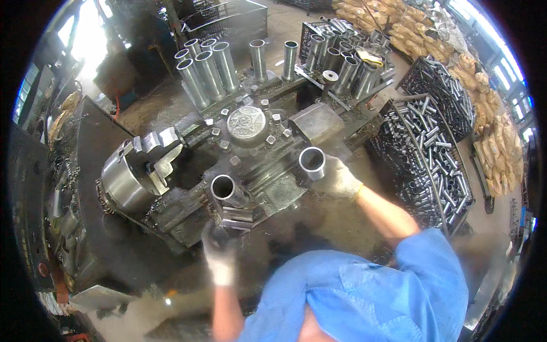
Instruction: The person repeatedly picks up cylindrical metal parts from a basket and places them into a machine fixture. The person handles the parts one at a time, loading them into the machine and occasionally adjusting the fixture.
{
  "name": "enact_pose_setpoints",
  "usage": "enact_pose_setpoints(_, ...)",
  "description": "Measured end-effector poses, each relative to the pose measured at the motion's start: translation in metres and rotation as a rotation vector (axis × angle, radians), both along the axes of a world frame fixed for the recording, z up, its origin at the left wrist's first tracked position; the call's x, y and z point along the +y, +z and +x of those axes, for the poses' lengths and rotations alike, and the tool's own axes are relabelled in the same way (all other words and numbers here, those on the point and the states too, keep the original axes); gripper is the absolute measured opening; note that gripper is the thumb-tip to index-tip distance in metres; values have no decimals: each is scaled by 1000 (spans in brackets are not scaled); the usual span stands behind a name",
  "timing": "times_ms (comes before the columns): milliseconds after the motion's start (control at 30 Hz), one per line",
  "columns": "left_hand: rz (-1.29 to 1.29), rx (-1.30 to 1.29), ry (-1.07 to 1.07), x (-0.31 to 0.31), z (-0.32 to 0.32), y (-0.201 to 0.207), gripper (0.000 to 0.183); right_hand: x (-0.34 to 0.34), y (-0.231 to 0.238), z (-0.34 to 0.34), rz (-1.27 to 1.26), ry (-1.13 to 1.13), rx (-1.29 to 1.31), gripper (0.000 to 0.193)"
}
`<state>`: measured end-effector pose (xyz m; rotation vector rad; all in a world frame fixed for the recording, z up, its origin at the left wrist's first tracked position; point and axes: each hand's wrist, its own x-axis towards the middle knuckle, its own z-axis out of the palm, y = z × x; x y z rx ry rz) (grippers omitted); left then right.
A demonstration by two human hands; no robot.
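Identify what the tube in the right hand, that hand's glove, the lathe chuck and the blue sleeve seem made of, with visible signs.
Tube: metal, probably steel; smooth grey wall, bright rim.
Glove: fabric, perhaps knitted cotton; pale, matt, soft-looking.
Chuck: metal, likely steel or cast iron; a grey sheen on its round body.
Sleeve: matt cloth, soft creases; fibre unclear.

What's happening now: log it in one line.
right hand: white-gloved, holding grey cylindrical metal tube | left hand: white-gloved, blurred, near grey blocky metal pieces
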<state>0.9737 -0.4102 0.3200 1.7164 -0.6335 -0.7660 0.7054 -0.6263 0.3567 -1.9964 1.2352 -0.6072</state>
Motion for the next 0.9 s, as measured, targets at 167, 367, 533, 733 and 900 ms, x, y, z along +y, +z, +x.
enact_pose_setpoints(167, -76, -659, -23, -77, 5, 9, 94, 14, -36, 36, -14, 315, -144, 34)
enact_pose_setpoints(367, -292, -574, -28, -95, 40, 0, 74, 30, -21, 24, 203, 209, 755, 50)
enact_pose_setpoints(533, -546, 317, 26, -40, 78, 9, 70, 84, -59, 77, -54, 735, 126, 31)
enact_pose_setpoints(733, -622, 1152, 101, 17, 97, -18, 81, 80, -110, 168, -186, 628, 270, 26)
enact_pose_setpoints(900, -533, 1135, 140, 18, 82, -44, 82, 47, -18, 153, 218, 686, -124, 35)
